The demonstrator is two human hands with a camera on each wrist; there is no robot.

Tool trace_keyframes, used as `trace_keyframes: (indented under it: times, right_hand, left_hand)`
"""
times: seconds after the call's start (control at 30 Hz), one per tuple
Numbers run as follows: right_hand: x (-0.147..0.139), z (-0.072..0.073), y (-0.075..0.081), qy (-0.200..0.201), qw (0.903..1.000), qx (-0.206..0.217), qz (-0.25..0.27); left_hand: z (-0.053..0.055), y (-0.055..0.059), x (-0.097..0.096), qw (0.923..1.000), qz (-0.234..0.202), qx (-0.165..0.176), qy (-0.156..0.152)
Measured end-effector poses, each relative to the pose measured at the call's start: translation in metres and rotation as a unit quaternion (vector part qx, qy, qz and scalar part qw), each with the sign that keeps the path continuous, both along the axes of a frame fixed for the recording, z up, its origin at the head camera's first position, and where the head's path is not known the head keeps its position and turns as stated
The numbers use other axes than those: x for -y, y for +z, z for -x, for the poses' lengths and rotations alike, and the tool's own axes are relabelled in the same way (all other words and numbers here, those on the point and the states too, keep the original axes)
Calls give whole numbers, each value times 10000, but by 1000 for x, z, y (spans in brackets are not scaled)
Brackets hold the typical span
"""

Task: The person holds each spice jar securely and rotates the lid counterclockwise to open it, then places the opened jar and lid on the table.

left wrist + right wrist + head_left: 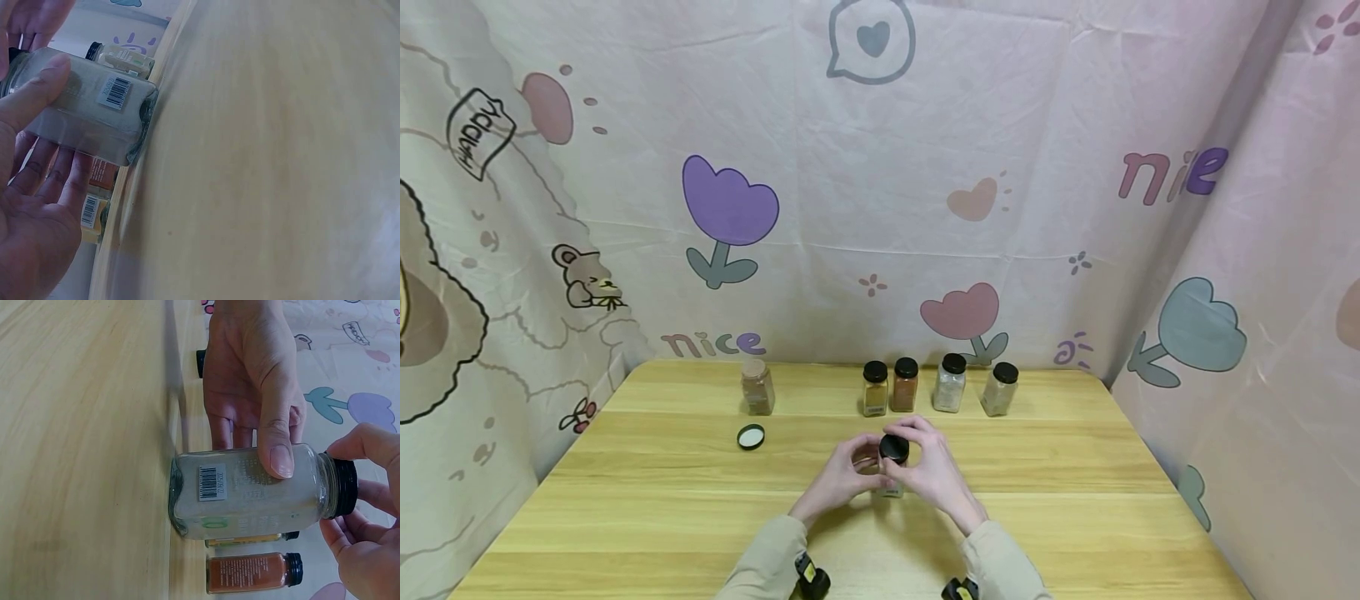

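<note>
A glass spice jar (891, 491) with pale contents stands upright on the table before me. My left hand (841, 477) holds its body, the thumb lying along the glass in the left wrist view. My right hand (931, 468) grips the black lid (345, 487) at the rim with thumb and fingers. The lid sits on the jar's neck. A barcode label (212, 482) shows on the jar's side in the right wrist view.
An uncapped jar (757, 392) of brownish powder stands at the back left, with a black lid (751, 437) lying upside down before it. At the back right stand several black-capped jars: yellow (875, 393), reddish-orange (905, 390), whitish (950, 387) and pale beige (999, 393). Printed curtains surround the table.
</note>
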State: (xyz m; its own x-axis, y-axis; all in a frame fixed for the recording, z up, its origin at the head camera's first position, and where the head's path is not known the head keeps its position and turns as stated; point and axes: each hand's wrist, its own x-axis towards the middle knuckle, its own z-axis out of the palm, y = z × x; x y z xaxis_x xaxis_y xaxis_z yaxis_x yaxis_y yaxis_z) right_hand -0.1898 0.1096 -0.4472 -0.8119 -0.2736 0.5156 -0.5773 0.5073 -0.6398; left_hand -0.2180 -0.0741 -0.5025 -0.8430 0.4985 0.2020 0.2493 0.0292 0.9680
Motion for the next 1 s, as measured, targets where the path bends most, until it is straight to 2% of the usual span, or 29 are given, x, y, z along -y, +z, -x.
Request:
trace_keyframes:
  times: [0.2,0.53,0.63,0.83,1.0]
  right_hand:
    - [-1,1,0,144,9999,-1,-53]
    - [-6,2,4,578,9975,398,48]
    - [-6,1,4,461,9980,435,32]
    - [-1,1,1,-181,9993,308,-71]
    - [-1,0,2,-245,9994,166,-186]
  left_hand:
    - [0,-1,0,10000,48,-2,13]
    - [-1,-1,1,9999,23,114,22]
    - [0,0,1,10000,41,63,42]
    - [0,0,0,9998,108,-89,113]
    - [0,-1,-1,9999,-3,-111,38]
